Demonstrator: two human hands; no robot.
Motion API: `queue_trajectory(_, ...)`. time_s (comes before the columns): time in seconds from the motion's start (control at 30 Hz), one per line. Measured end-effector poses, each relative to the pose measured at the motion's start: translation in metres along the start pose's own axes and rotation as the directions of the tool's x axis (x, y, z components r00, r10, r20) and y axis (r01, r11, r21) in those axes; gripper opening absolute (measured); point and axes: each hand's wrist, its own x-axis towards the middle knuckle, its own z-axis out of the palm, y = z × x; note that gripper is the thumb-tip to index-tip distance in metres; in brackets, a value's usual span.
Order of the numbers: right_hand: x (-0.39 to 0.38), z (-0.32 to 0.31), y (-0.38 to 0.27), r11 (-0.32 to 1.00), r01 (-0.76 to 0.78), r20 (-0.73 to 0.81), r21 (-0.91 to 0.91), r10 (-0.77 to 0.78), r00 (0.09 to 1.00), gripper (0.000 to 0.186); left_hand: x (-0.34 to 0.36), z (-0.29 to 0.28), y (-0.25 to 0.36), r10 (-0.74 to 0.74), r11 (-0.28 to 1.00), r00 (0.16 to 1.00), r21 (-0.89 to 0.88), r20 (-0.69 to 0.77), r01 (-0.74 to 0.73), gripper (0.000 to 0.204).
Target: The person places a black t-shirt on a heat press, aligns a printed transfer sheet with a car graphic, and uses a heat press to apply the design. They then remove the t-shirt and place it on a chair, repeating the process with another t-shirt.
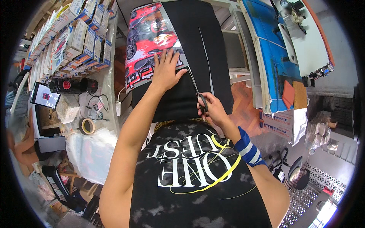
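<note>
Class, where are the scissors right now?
In the head view, the scissors are just right of centre, in the right hand, pointing up toward the printed sheet.

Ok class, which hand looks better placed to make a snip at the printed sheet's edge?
Probably the right hand: it holds the scissors, pointed toward the edge of the printed sheet. The left hand rests on that sheet, fingers spread.

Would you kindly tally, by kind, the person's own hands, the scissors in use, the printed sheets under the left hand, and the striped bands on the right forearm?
Hands, left and right: 2
Scissors: 1
Printed sheet: 1
Blue-and-white band: 1
Total: 5
</note>
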Motion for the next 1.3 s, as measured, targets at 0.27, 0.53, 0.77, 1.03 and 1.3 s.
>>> queue_trajectory(0.27, -0.006, -0.018, 0.031, 0.990, 0.042, -0.031, 0.137, -0.038, 0.999, 0.034, -0.028, -0.004, 0.005, 0.138, 0.988, 0.990, -0.062, -0.009, -0.138, 0.043)
queue_trajectory(0.53, 0.001, -0.002, 0.015, 0.992, 0.047, -0.051, 0.121, -0.041, 0.998, 0.036, -0.041, -0.027, 0.035, 0.120, 0.966, 0.991, -0.220, -0.064, -0.132, 0.033)
queue_trajectory(0.77, 0.015, 0.008, 0.007, 0.993, 0.076, -0.077, 0.095, -0.069, 0.995, 0.038, -0.066, -0.034, 0.047, 0.114, 0.950, 0.993, -0.291, -0.020, -0.115, 0.033)
queue_trajectory(1.03, 0.009, 0.016, 0.013, 0.993, 0.058, -0.075, 0.104, -0.050, 0.996, 0.039, -0.069, -0.035, 0.046, 0.110, 0.941, 0.994, -0.322, -0.010, -0.107, 0.032)
queue_trajectory(1.3, 0.017, 0.018, 0.010, 0.993, 0.078, -0.086, 0.089, -0.071, 0.994, 0.038, -0.069, -0.035, 0.045, 0.134, 0.944, 0.991, -0.307, 0.021, -0.121, 0.032)
